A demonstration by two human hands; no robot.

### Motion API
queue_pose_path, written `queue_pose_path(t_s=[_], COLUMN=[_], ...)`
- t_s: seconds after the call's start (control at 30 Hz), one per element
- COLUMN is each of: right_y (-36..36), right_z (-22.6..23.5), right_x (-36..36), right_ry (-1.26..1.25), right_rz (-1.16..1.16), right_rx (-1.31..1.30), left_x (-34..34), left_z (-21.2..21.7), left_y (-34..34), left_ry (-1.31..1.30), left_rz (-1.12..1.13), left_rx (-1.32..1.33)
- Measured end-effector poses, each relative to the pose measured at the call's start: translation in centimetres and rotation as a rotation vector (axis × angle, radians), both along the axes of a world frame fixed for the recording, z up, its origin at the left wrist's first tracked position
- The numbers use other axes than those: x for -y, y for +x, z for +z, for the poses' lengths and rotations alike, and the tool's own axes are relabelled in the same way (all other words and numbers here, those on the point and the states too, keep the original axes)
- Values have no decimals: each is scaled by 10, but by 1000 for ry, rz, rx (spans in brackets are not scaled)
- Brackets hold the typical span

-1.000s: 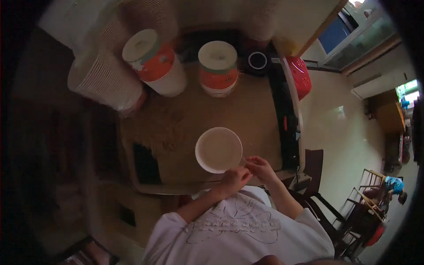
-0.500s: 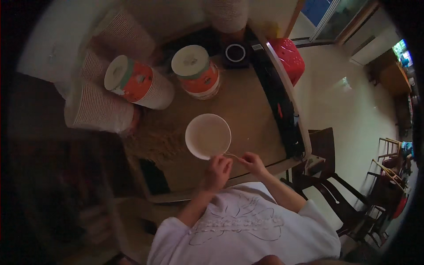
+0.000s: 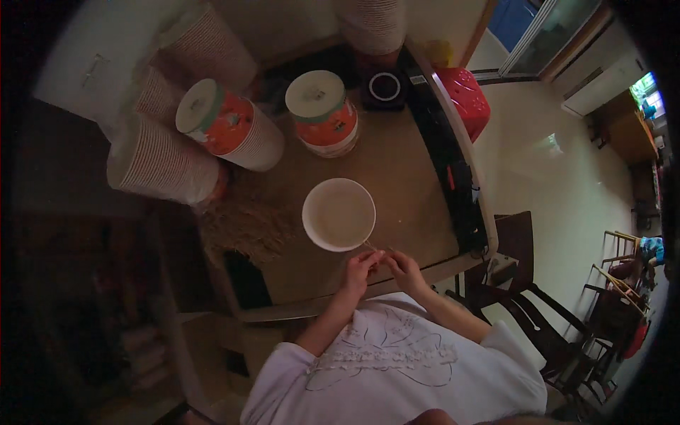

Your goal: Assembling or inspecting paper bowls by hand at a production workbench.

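Observation:
A white round paper tub (image 3: 338, 214), its open top facing up, sits on the brown tabletop in front of me. From its near right rim a thin pale string (image 3: 369, 245) runs to my hands. My left hand (image 3: 362, 269) is closed in a pinch on the string, just below the tub. Beside it, my right hand (image 3: 404, 270) pinches the string too, its fingertips nearly touching the left ones. How the string meets the tub is too small to tell. A loose bundle of tan strands (image 3: 251, 227) lies left of the tub.
Two stacks of tubs with orange and green sides, an upright one (image 3: 322, 117) and a tilted one (image 3: 230, 126), stand behind. Tall wrapped stacks (image 3: 166, 159) fill the left. A dark round-topped device (image 3: 384, 88) sits at the back; a red stool (image 3: 464, 103) and a dark chair (image 3: 516, 251) are at right.
My left hand has moved from the tub's rim down and right, to meet the right hand at the string. The whole view has shifted slightly.

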State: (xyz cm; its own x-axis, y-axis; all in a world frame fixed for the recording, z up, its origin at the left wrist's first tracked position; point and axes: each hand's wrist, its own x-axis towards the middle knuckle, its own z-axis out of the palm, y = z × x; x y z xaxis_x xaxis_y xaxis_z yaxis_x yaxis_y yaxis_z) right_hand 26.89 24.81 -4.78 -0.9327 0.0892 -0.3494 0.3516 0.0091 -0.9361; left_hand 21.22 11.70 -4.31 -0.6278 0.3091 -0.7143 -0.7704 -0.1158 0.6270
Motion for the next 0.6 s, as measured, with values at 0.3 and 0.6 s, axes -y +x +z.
queue_pose_path(t_s=[0.3, 0.6], right_y=[2, 0], right_z=[23, -3], right_x=[8, 7], right_ry=[48, 162], right_rz=[-73, -67], right_rx=[55, 45], left_x=[3, 6], left_z=[-14, -5], left_y=[0, 5], left_ry=[184, 222], left_rz=[96, 157], left_rx=[185, 244])
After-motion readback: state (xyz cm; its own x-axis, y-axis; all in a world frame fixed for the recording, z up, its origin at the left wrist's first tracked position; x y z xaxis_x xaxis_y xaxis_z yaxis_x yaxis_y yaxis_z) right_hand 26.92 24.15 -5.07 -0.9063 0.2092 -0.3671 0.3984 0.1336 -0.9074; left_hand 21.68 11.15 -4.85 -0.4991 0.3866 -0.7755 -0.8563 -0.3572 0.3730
